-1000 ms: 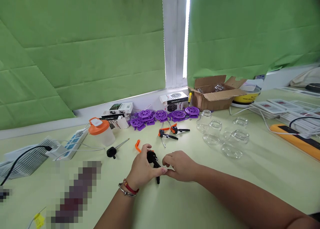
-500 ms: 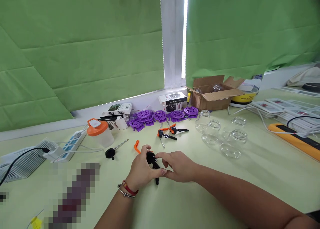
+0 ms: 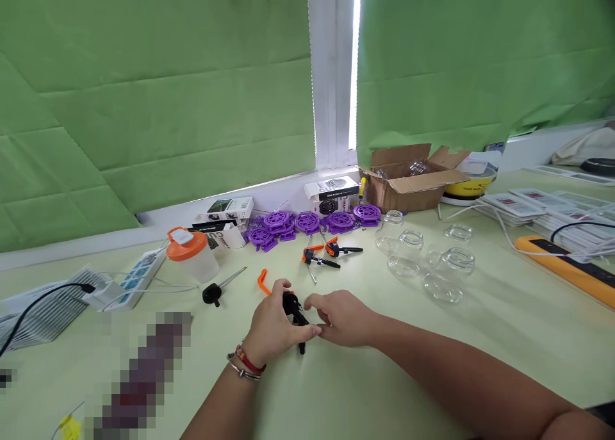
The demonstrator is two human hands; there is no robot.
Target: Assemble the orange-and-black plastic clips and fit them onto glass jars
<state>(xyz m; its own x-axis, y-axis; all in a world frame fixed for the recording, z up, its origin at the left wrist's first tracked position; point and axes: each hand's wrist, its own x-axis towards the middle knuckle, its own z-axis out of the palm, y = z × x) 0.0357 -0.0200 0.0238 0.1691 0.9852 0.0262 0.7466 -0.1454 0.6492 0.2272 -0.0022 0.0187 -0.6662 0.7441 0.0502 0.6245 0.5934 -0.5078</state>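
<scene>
My left hand (image 3: pixel 275 321) is closed around a black part with an orange hook (image 3: pixel 262 282), low in the middle of the view. The black part (image 3: pixel 294 307) lies between its thumb and fingers, a dark rod pointing toward me. Just right of it is my right hand (image 3: pixel 343 318), fingers curled, thumb near the left thumb's tip; whether it pinches anything small is hidden. Beyond the hands lie two black-and-orange pieces (image 3: pixel 321 259) (image 3: pixel 342 250) on the table. A black-handled metal rod (image 3: pixel 212 293) rests to the left.
Purple discs (image 3: pixel 307 222) line the wall beside small boxes (image 3: pixel 331 188). Several clear glass pieces (image 3: pixel 444 285) stand at the right, before an open carton (image 3: pixel 413 190). An orange-lidded cup (image 3: pixel 196 260) and a power strip (image 3: pixel 144 277) are at the left.
My right index finger has drawn back slightly to the right, off the black part. My left hand still holds the part in nearly the same place.
</scene>
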